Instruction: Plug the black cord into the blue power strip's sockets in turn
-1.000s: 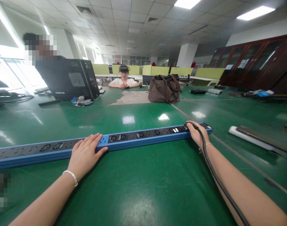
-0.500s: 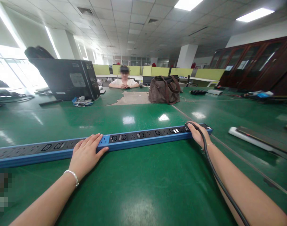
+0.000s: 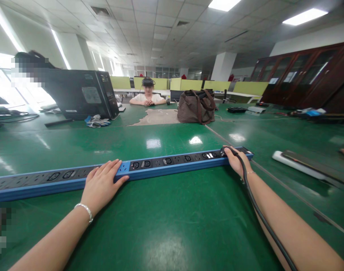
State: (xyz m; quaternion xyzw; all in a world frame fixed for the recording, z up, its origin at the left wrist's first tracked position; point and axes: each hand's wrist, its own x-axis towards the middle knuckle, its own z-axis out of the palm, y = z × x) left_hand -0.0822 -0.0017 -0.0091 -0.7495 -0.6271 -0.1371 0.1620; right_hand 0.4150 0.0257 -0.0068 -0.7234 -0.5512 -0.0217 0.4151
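A long blue power strip [image 3: 157, 171] with a black face and rows of sockets lies across the green table. My left hand [image 3: 100, 182] rests over its middle, fingers stretched out across the top and thumb along the front side. Near the strip's right end, my right hand [image 3: 237, 162] is closed around a black plug [image 3: 223, 151], held against the socket face. Fingers partly cover the plug, so I cannot tell how deep it sits. Its black cable [image 3: 252, 197] runs back over my right wrist and forearm.
A brown bag [image 3: 193, 107] stands farther back, with a person [image 3: 147, 96] sitting beyond the table. At the left are a black computer case [image 3: 84, 94] and work gloves [image 3: 97, 121]. A white bar-shaped object [image 3: 299, 165] lies on the right.
The view has shifted very slightly. Both hands keep their places on the power strip and the plug, with no other visible movement.
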